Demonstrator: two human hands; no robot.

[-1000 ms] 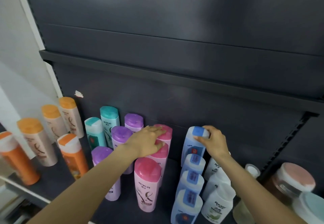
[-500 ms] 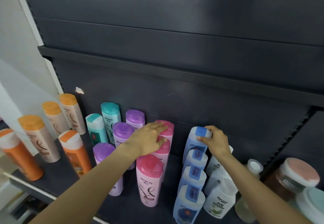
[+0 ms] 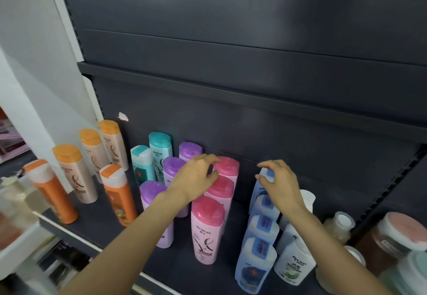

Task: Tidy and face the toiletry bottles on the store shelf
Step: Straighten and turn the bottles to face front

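Observation:
Rows of toiletry bottles stand on the dark shelf (image 3: 175, 264). My left hand (image 3: 196, 179) arches over the pink row, with fingertips and thumb pinching the left edge of the rear pink-capped bottle (image 3: 228, 167). Two more pink bottles (image 3: 208, 227) stand in front of it. My right hand (image 3: 279, 184) curls over the top of the rear blue bottle (image 3: 268, 174), whose cap shows between thumb and fingers. Three blue bottles (image 3: 255, 264) line up in front. Purple bottles (image 3: 173, 167) stand left of the pink row, partly hidden by my left arm.
Teal bottles (image 3: 159, 147) and orange-capped bottles (image 3: 76, 172) fill the shelf's left part. White bottles (image 3: 294, 262) stand right of the blue row, with jars (image 3: 402, 230) at far right. An upper shelf edge (image 3: 231, 91) overhangs above.
My left fingers rose from lying flat on the pink caps to an arched pinch. My right hand shifted from the blue cap's right side to over its top.

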